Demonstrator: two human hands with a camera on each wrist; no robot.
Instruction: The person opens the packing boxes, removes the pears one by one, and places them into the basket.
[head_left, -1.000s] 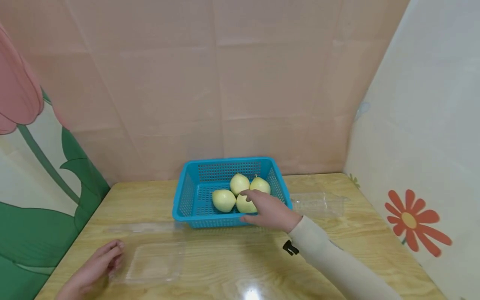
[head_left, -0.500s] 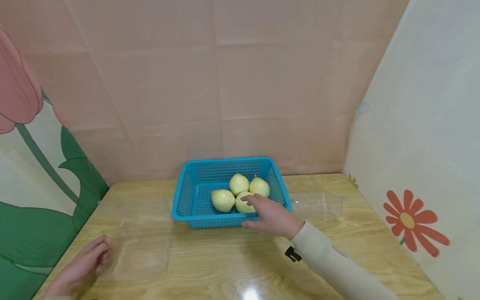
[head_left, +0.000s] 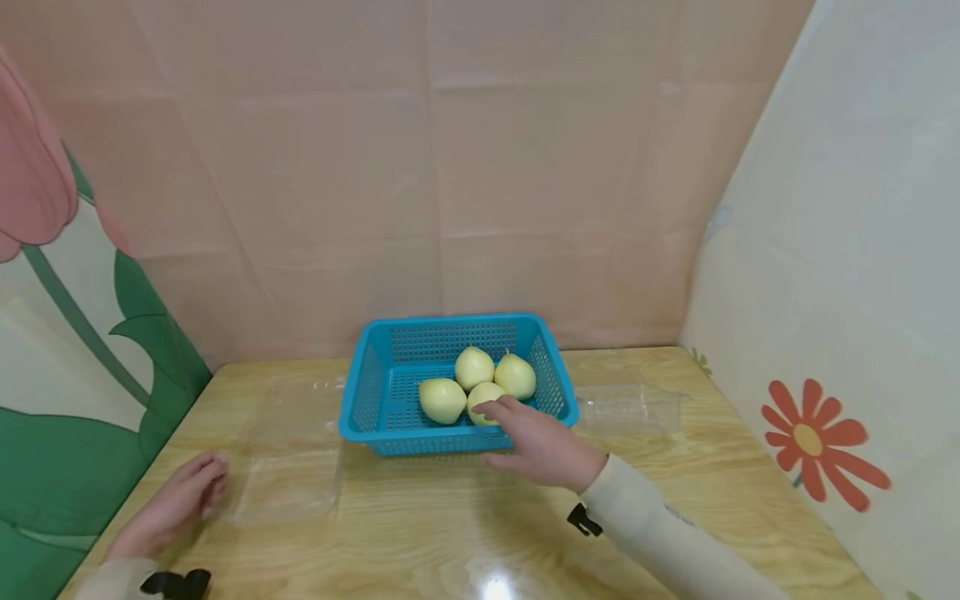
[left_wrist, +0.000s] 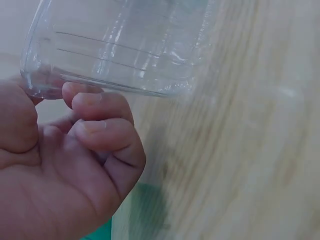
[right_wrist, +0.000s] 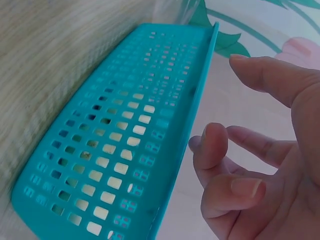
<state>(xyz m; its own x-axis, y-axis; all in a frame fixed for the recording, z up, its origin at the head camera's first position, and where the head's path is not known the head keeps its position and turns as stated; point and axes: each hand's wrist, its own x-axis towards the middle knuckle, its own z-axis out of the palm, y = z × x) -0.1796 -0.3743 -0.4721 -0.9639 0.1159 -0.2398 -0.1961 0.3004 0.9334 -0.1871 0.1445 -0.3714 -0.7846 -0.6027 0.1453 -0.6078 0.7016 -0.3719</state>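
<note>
My left hand (head_left: 176, 504) pinches the near left edge of a clear plastic box (head_left: 288, 483) on the left side of the table. In the left wrist view the box's ribbed wall (left_wrist: 125, 47) meets my curled fingers (left_wrist: 107, 135); the thumb tip is hidden behind it. My right hand (head_left: 543, 442) hovers over the front rim of a blue plastic basket (head_left: 360, 375), its fingers loosely bent and holding nothing. Several pale yellow-green pears lie in the basket. The front pear (head_left: 483, 400) is partly covered by my right fingertips in the head view.
Another clear plastic container (head_left: 630, 408) stands just right of the basket. The wooden table (head_left: 427, 525) meets a pinkish cloth backdrop (head_left: 480, 167) behind and a flower-printed sheet on each side.
The clear box has shifted left and away from me with my left hand, and its far part now lies further back. My right hand stays nearly still over the basket.
</note>
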